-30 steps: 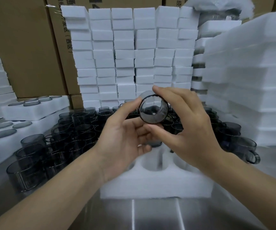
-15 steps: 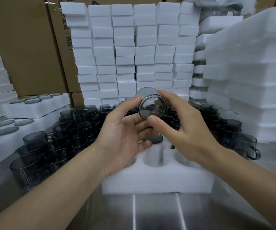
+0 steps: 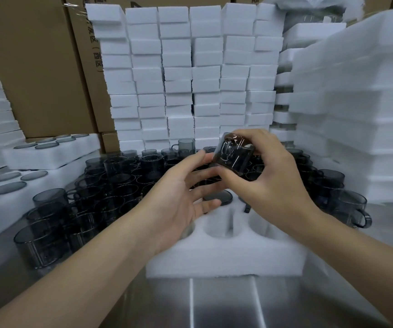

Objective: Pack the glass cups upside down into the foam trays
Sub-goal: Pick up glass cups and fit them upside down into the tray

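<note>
My right hand (image 3: pixel 265 176) grips a smoky grey glass cup (image 3: pixel 233 153), tilted, above the far side of a white foam tray (image 3: pixel 224 259) on the steel table. My left hand (image 3: pixel 181 192) hovers beside the cup with fingers spread and relaxed; its fingertips are close to the cup, and contact is unclear. The tray has round holes; one far hole holds an upside-down cup (image 3: pixel 216 197), and the near holes show bare foam. A dark cup handle (image 3: pixel 247 209) sticks up from the tray under my right hand.
Several loose grey cups (image 3: pixel 110 185) crowd the table behind and left of the tray, with more cups (image 3: pixel 347 204) at the right. Filled foam trays (image 3: pixel 8 185) lie at the left. Stacks of foam blocks (image 3: pixel 190 79) and foam trays (image 3: pixel 356 114) stand behind and right, before cardboard boxes.
The cup was held by both hands with its base facing me. Now my right hand alone grips it, turned sideways and shifted right; my left hand has let go and opened.
</note>
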A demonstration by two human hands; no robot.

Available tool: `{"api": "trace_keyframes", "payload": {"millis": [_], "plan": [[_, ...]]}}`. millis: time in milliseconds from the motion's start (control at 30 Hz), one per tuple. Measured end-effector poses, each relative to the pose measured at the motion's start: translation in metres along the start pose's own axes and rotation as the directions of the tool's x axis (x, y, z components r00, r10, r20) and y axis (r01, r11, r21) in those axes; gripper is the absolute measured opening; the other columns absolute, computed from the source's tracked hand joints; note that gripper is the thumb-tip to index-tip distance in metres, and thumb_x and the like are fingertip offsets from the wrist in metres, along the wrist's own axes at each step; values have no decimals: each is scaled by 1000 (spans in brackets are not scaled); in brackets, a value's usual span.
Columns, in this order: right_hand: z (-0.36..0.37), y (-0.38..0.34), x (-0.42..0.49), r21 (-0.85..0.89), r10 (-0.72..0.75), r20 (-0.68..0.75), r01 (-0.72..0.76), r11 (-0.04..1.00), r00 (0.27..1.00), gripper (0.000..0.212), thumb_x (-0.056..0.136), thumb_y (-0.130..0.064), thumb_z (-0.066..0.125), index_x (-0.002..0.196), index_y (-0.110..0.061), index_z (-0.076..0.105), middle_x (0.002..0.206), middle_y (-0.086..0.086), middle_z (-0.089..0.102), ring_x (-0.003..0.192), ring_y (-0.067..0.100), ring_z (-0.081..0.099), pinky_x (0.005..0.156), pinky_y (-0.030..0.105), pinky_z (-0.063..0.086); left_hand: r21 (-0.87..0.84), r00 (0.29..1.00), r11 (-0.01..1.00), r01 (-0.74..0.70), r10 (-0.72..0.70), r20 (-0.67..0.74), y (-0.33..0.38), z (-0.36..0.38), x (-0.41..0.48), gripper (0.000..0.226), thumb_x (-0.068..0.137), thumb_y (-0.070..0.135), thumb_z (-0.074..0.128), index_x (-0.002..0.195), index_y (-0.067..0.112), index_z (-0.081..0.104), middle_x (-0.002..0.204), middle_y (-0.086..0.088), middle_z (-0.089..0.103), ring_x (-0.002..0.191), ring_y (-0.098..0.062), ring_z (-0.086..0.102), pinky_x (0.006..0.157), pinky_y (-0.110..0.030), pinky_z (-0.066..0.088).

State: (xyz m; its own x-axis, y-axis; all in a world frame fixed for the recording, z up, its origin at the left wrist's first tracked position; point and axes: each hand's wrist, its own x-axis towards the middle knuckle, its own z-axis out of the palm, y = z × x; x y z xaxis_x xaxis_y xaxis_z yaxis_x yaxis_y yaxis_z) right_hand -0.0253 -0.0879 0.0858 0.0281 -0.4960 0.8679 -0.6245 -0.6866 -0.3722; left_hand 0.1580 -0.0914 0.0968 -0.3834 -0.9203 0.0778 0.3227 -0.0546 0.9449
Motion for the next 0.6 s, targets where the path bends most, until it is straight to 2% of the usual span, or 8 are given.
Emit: {"api": "trace_keyframes", "payload": {"millis": [100, 167, 200, 267, 333, 433, 500, 600], "plan": [[0, 1, 0, -47, -45, 22, 46, 998, 999, 44, 84, -12, 85, 125, -18, 69, 117, -10, 67, 115, 8, 58, 104, 26, 43, 53, 998, 999, -3, 0, 67, 4, 0, -2, 57, 98, 60, 63, 136, 19, 73, 129, -8, 76, 100, -17, 74, 73, -32, 60], [-1, 1, 0, -73, -66, 25, 68, 995, 998, 45, 85, -15, 84, 126, -19, 68, 120, -10, 66, 118, 11, 56, 106, 25, 40, 117, 995, 993, -37, 26, 94, 3, 0, -3, 62, 92, 66, 68, 134, 20, 75, 125, -6, 76, 102, -16, 72, 77, -31, 59], [-1, 1, 1, -77, -74, 35, 76, 994, 997, 44, 85, -16, 84, 126, -19, 68, 121, -9, 65, 119, 14, 56, 106, 25, 40, 164, 994, 984, -67, 50, 101, 1, 0, -3, 57, 91, 63, 72, 128, 20, 77, 117, -3, 76, 100, -15, 71, 77, -29, 58], [-1, 2, 0, -61, -85, 72, 89, 994, 994, 44, 84, -14, 82, 125, -17, 67, 119, -6, 65, 117, 18, 57, 104, 26, 42, 223, 989, 966, -128, 106, 107, -4, 1, -2, 30, 94, 47, 80, 110, 21, 80, 101, 1, 73, 94, -15, 70, 72, -24, 56], [0, 1, 0, -48, -96, 85, 100, 994, 992, 48, 82, -7, 81, 127, -16, 66, 119, -5, 64, 117, 18, 57, 104, 27, 43, 226, 987, 963, -149, 132, 88, -6, 1, -1, 18, 93, 41, 79, 100, 24, 79, 95, 2, 72, 90, -13, 71, 66, -22, 53], [0, 2, 1, 5, -55, 59, 55, 998, 997, 55, 83, -6, 83, 133, -17, 62, 123, -8, 64, 121, 14, 59, 104, 33, 48, 194, 992, 974, -117, 105, 73, -2, 1, 1, 41, 87, 58, 72, 107, 24, 81, 104, 2, 75, 90, -11, 71, 66, -24, 51], [-1, 2, 1, 54, 5, 64, -9, 998, 998, 56, 86, -13, 85, 136, -19, 61, 126, -9, 66, 122, 13, 61, 103, 31, 48, 141, 996, 988, -66, 56, 73, 1, 1, 1, 57, 86, 66, 64, 114, 19, 80, 112, -2, 75, 90, -11, 70, 69, -27, 48], [0, 2, 0, 70, 29, 67, -34, 997, 997, 53, 88, -24, 84, 136, -24, 62, 127, -10, 69, 123, 12, 61, 101, 27, 48, 97, 995, 995, -17, 7, 101, 2, -1, 2, 59, 97, 64, 51, 114, 16, 80, 117, -5, 77, 92, -13, 70, 70, -29, 48]]}}
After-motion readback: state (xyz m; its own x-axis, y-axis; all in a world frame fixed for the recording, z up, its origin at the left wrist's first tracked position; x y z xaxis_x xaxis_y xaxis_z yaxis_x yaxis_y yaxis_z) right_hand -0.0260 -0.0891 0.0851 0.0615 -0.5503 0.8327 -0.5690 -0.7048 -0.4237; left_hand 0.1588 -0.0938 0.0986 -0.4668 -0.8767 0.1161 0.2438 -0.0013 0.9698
